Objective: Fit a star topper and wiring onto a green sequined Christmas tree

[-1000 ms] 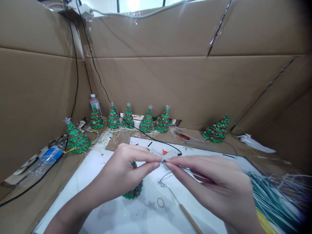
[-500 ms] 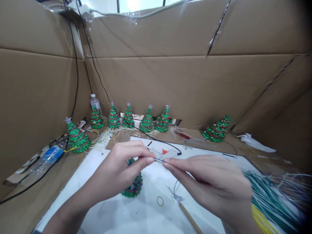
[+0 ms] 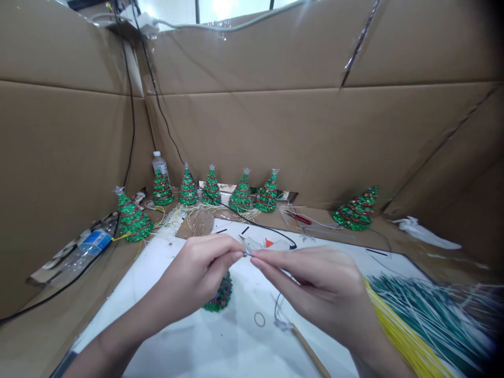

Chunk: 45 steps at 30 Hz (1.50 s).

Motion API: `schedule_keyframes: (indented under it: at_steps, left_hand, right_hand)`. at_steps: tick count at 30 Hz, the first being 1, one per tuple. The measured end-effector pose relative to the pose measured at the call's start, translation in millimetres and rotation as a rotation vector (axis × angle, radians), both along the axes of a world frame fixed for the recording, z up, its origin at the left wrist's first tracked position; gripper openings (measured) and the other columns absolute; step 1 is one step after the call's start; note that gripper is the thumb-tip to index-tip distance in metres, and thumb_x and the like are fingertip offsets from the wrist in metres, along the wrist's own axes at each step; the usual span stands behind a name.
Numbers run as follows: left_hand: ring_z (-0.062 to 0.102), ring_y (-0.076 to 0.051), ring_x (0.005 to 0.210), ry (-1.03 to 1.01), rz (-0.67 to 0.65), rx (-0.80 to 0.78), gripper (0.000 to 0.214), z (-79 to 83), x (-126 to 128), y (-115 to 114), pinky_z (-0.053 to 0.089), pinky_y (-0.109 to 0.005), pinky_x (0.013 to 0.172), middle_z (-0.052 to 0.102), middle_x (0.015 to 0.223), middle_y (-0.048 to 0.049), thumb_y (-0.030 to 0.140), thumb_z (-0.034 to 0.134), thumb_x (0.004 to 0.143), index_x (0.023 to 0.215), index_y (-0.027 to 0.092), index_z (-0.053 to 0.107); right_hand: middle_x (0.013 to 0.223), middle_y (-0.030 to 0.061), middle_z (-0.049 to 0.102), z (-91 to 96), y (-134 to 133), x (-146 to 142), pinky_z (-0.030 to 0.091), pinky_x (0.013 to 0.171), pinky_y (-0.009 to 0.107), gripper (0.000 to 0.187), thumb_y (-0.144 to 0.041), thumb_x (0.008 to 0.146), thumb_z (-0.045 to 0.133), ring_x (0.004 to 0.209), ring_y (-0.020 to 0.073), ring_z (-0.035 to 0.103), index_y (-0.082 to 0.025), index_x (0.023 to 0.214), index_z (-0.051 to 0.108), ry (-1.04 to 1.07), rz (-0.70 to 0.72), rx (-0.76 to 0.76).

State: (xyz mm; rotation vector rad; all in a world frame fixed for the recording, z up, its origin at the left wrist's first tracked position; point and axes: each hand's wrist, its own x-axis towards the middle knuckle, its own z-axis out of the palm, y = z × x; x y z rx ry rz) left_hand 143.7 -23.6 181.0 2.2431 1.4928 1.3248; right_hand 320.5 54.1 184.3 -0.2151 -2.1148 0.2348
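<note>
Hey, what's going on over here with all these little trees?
A person is working with bare hands above a white board. The left hand and right hand pinch a thin dark strand between their fingertips. A small green tree stands partly hidden behind the left hand. A wooden-handled tool lies on the board, and more green trees stand along the back.

- Cardboard walls behind the worktop
- White cable along their top edge
- Black cords hanging in the left corner
- Capped bottle standing upright
- Blue-labelled bottle lying on its side
</note>
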Motion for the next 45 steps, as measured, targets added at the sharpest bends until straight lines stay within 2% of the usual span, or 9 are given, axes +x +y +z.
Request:
schedule_keyframes:
  at_steps: [6, 10, 14, 17, 22, 27, 33, 37, 45]
  left_hand:
    - [0.059, -0.010, 0.064, -0.076, -0.013, -0.138, 0.020, -0.9, -2.8, -3.6, 0.044, -0.020, 0.059, 0.068, 0.071, 0.0014, 0.018, 0.053, 0.094, 0.082, 0.018, 0.069]
    - [0.063, -0.014, 0.081, -0.084, 0.077, -0.167, 0.023, -12.8, -11.0, -14.9, 0.051, -0.026, 0.075, 0.069, 0.089, -0.0006, 0.027, 0.060, 0.091, 0.112, 0.024, 0.066]
    - [0.058, -0.019, 0.114, -0.123, 0.259, -0.149, 0.049, -39.7, -26.0, -23.9, 0.048, -0.037, 0.098, 0.057, 0.132, -0.0048, 0.035, 0.069, 0.084, 0.130, 0.032, 0.051]
    - [0.050, -0.025, 0.127, -0.219, 0.394, -0.200, 0.064, -66.2, -33.4, -24.1, 0.044, -0.045, 0.105, 0.048, 0.142, -0.0075, 0.038, 0.073, 0.079, 0.136, 0.032, 0.043]
    - [0.040, -0.031, 0.138, -0.328, 0.396, -0.364, 0.087, -101.4, -29.1, -19.2, 0.039, -0.051, 0.109, 0.040, 0.150, -0.0139, 0.038, 0.076, 0.074, 0.146, 0.026, 0.028]
    - [0.038, -0.031, 0.140, -0.364, 0.396, -0.359, 0.086, -109.0, -23.4, -16.2, 0.035, -0.052, 0.113, 0.041, 0.150, -0.0142, 0.037, 0.076, 0.073, 0.145, 0.025, 0.030]
    - [0.052, -0.032, 0.128, -0.390, 0.377, -0.393, 0.078, -113.4, -23.1, -7.2, 0.041, -0.048, 0.108, 0.056, 0.137, -0.0144, 0.031, 0.081, 0.066, 0.135, 0.019, 0.045]
    - [0.059, -0.030, 0.119, -0.363, 0.405, -0.341, 0.060, -121.1, -21.5, -2.0, 0.045, -0.047, 0.103, 0.063, 0.125, -0.0123, 0.027, 0.078, 0.069, 0.122, 0.017, 0.053]
    - [0.062, -0.026, 0.112, -0.227, 0.428, -0.152, 0.057, -130.9, -13.6, -13.7, 0.051, -0.043, 0.096, 0.065, 0.121, -0.0075, 0.022, 0.080, 0.069, 0.120, 0.024, 0.054]
  right_hand:
    - [0.063, -0.0041, 0.072, -3.7, -0.2, 0.9, 0.041, 0.045, 0.017, 0.012, -0.009, 0.083, 0.063, 0.043, 0.0049, 0.058, -0.018, 0.080, 0.070, -0.034, 0.030, 0.017]
    - [0.062, -0.0054, 0.072, -2.8, 0.2, -0.3, 0.040, 0.044, 0.018, 0.014, -0.009, 0.083, 0.063, 0.040, 0.0044, 0.054, -0.019, 0.078, 0.070, -0.025, 0.003, 0.022]
    - [0.062, -0.0043, 0.073, -0.8, 0.9, -0.6, 0.040, 0.043, 0.019, 0.015, -0.011, 0.082, 0.063, 0.037, 0.0049, 0.051, -0.021, 0.073, 0.070, 0.012, -0.092, 0.046]
    - [0.065, -0.0036, 0.074, -0.9, 1.4, -1.8, 0.040, 0.042, 0.020, 0.015, -0.012, 0.082, 0.063, 0.037, 0.0049, 0.050, -0.021, 0.072, 0.070, 0.020, -0.119, 0.051]
    - [0.056, -0.0047, 0.069, -4.5, 4.2, -6.9, 0.037, 0.040, 0.019, 0.014, -0.010, 0.082, 0.063, 0.036, 0.0034, 0.045, -0.017, 0.071, 0.070, 0.021, -0.110, 0.045]
    - [0.057, -0.0035, 0.070, -8.6, 7.2, -11.3, 0.037, 0.041, 0.019, 0.013, -0.009, 0.081, 0.064, 0.037, 0.0039, 0.047, -0.016, 0.071, 0.071, 0.014, -0.082, 0.028]
    - [0.055, -0.0032, 0.068, -13.0, 7.0, -15.4, 0.039, 0.043, 0.019, 0.013, -0.008, 0.081, 0.064, 0.037, 0.0047, 0.051, -0.014, 0.072, 0.070, 0.027, -0.074, 0.101]
    - [0.051, -0.0041, 0.065, -19.8, 9.1, -18.7, 0.040, 0.043, 0.020, 0.011, -0.009, 0.082, 0.063, 0.038, 0.0059, 0.053, -0.014, 0.074, 0.069, 0.027, -0.070, 0.162]
    - [0.050, -0.0027, 0.062, -24.3, 7.0, -16.1, 0.035, 0.042, 0.024, 0.014, -0.009, 0.085, 0.060, 0.040, 0.0079, 0.054, -0.012, 0.074, 0.069, -0.039, -0.005, 0.217]
